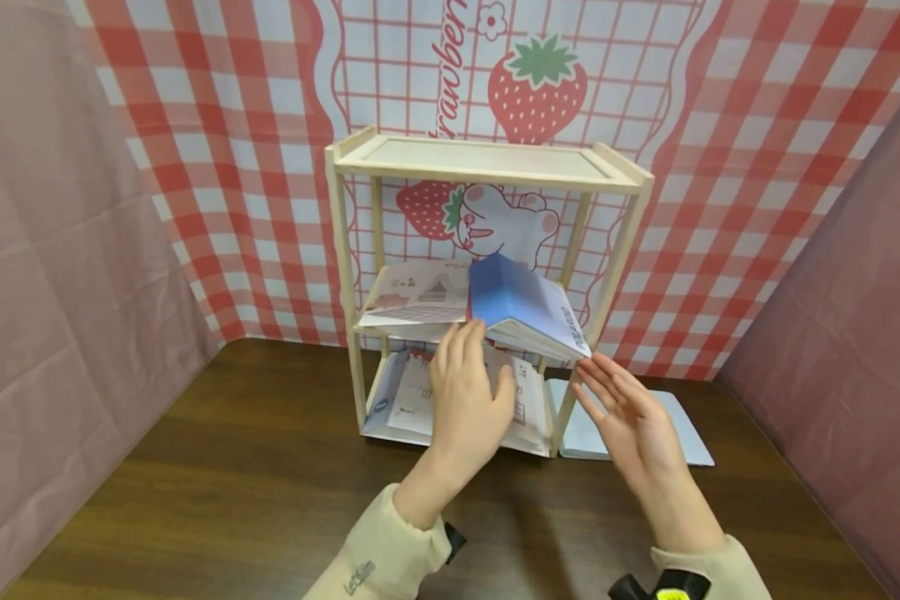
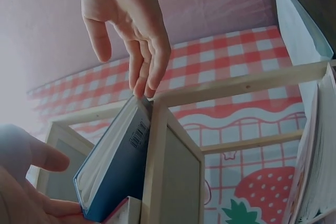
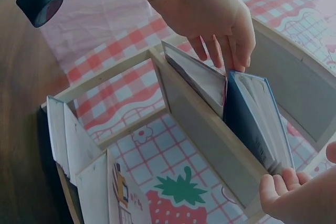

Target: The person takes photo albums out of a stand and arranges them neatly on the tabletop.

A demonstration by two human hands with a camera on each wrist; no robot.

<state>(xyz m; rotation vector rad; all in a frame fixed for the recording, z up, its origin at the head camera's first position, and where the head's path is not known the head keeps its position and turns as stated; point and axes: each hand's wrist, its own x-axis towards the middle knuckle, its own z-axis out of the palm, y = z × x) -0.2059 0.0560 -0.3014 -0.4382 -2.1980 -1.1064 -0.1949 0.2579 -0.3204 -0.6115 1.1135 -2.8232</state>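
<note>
A blue photo album (image 1: 521, 292) lies spine up, tented, on the right part of the middle shelf of a small wooden rack (image 1: 487, 167). My left hand (image 1: 467, 400) has its fingertips at the album's lower left corner. On the other side, my right hand (image 1: 637, 429) touches the lower right corner with nearly straight fingers, palm turned up. A pale illustrated book (image 1: 420, 292) lies beside the album, to its left. In the right wrist view, the album's page edges (image 3: 262, 114) show between the two hands.
Books with pale covers (image 1: 412, 404) lie on the bottom shelf, partly behind my left hand. A light blue book (image 1: 678, 425) rests on the dark wooden table (image 1: 232, 483), right of the rack. Behind hangs a red-checked strawberry cloth (image 1: 262, 167).
</note>
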